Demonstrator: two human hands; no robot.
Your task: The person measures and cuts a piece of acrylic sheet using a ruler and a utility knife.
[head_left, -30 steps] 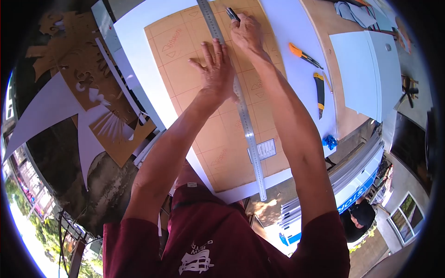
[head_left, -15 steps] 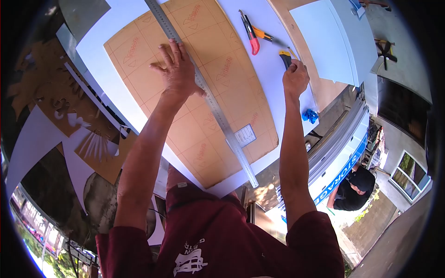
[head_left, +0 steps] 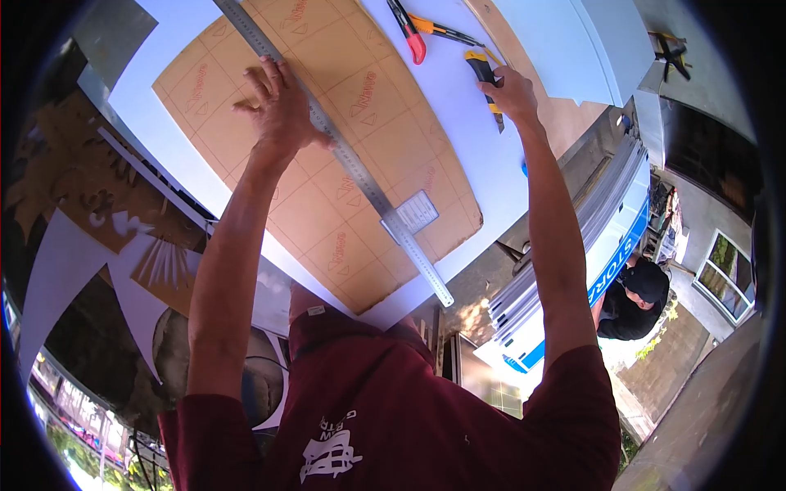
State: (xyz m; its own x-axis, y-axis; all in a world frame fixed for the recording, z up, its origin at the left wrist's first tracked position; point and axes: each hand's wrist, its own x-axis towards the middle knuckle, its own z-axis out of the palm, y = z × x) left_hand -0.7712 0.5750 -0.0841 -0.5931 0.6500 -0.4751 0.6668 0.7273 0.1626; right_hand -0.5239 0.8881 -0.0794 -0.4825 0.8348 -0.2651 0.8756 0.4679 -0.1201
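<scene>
Pinning the ruler (head_left: 354,167) upper-left with left hand (head_left: 282,114) splayed wide, gripping the cutter (head_left: 477,65) upper-right in a curled right hand (head_left: 515,95), kinda risking a nick from that bared blade (head_left: 500,124).

Left grip (head_left: 278,113) splayed palm-down, right grip (head_left: 515,94) curled, its closure hard to judge, both arms (head_left: 558,245) outstretched.

we note a steel ruler (head_left: 358,173), straight, laid flat and slantwise across the brown sheet (head_left: 413,123), graduated end past its near edge, the sheet flat, red-gridded, a yellow-and-black utility knife (head_left: 481,70) right of it, blade end nearward
</scene>
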